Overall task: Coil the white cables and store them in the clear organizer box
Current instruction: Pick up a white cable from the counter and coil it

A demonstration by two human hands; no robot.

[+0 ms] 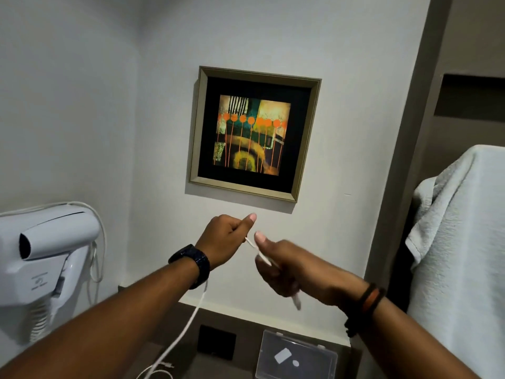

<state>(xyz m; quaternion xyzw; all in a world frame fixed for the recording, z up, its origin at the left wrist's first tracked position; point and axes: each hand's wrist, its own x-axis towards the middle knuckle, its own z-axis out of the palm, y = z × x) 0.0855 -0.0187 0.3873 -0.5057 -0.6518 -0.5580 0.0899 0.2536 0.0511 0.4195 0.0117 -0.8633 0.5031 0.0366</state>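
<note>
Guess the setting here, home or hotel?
Likely a hotel room, near the bathroom or dressing nook. Cues: a wall-mounted hair dryer in its holder with a coiled cord, a framed abstract print on a plain wall, and a white towel hung at the right. It could still be a home.

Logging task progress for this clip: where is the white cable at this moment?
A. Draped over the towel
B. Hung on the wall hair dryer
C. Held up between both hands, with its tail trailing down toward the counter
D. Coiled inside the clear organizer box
C: the left hand and right hand each grip the white cable, whose tail runs down past the left wrist; the clear organizer box holds no cable.
</note>
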